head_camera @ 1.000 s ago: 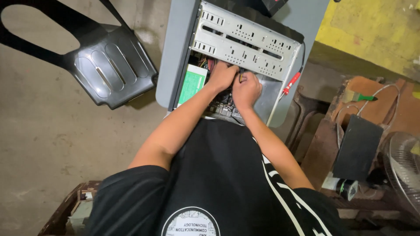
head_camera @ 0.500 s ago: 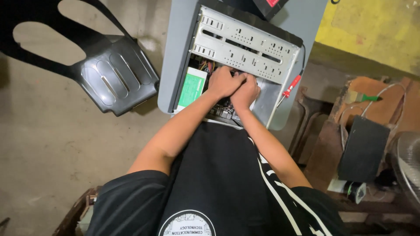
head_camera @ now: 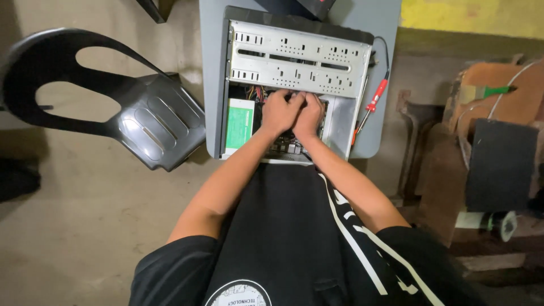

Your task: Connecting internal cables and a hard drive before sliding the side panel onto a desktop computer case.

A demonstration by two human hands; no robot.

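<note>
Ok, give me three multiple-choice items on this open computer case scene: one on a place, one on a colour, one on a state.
1. Where does the red-handled screwdriver lie?
A. on the grey table beside the open metal computer case
B. on the black plastic chair
C. on the floor

2. What colour is the label on the power supply box inside the case?
A. yellow
B. green
C. blue

3. How are the person's hands?
A. apart, one on the chair
B. lifted above the case
C. left hand and right hand together inside the case

Answers: 1 A, it rests along the case's side on the tabletop; 2 B, the label shows green; 3 C, both hands meet over the board.
</note>
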